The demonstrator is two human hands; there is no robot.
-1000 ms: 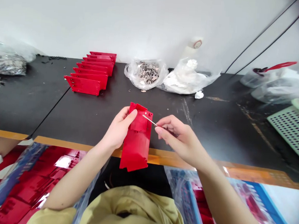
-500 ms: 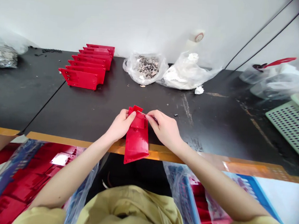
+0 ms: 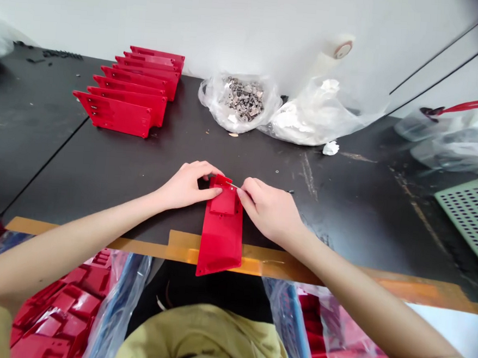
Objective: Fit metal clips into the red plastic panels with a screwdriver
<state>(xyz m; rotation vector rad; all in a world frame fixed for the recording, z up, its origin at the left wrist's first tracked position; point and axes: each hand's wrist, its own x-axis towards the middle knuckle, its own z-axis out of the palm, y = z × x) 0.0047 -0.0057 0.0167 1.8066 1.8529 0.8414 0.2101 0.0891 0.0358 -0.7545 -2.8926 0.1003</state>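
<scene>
A red plastic panel lies at the table's front edge, its lower end jutting past the orange tape. A smaller red plate sits on its upper part. My left hand grips the panel's upper left side, thumb on the smaller plate and fingers behind the top. From the right, my right hand pinches a thin metal rod, whose tip reaches the top of the smaller plate. What the tip touches is too small to tell.
Several red panels stand in a row at the back left. Behind are a bag of small metal parts and a bag of white material. A green basket is at right. Red parts fill a lined box below left.
My left hand has shifted, with its wrist lower and farther left and its fingers over the panel's top. The view has moved slightly. The rod stays pinched at the smaller plate's top.
</scene>
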